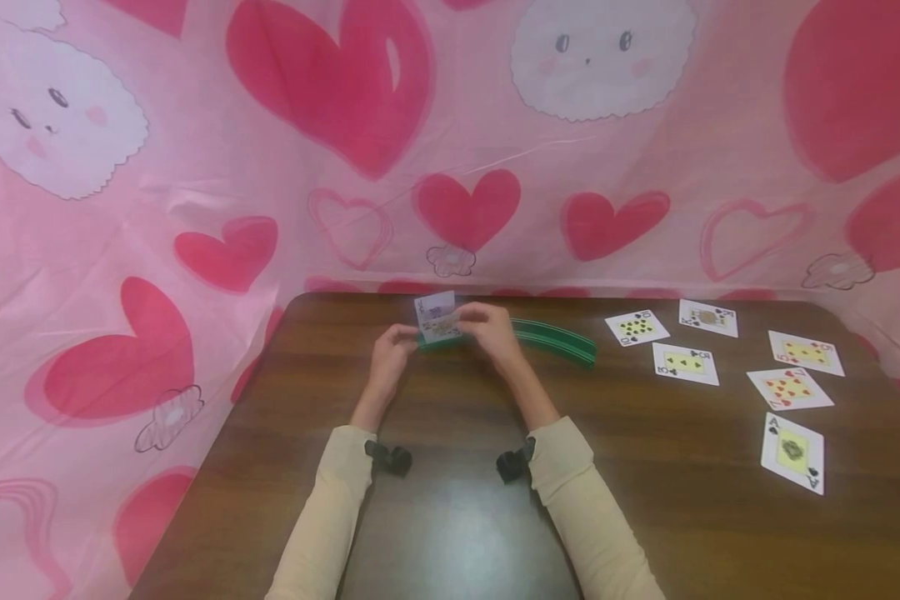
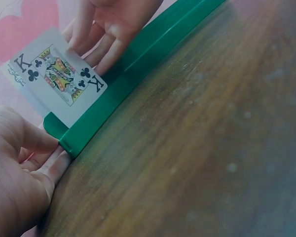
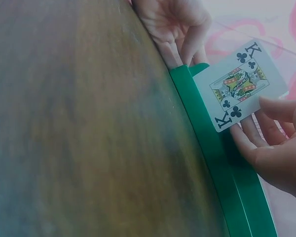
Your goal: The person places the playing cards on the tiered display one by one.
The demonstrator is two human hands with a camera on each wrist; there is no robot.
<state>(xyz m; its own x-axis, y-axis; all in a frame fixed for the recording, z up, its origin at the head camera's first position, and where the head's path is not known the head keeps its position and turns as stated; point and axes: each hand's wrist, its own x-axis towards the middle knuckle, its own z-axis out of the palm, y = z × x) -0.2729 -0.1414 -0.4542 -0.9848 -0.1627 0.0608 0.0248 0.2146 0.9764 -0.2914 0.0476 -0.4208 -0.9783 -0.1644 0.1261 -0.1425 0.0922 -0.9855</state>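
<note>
A curved green card holder lies on the table, its left end between my hands. A king of clubs stands slanted in its slot, face toward me; a strip of another card seems to show behind its upper edge. My left hand pinches the end of the holder between thumb and fingers, as the left wrist view shows. My right hand holds the king by its right edge, thumb on the face and fingers behind, partly hidden.
On the right of the brown table several cards lie face up, among them a king, a red seven and an ace of spades. A pink heart-patterned cloth hangs behind the table and along its left side.
</note>
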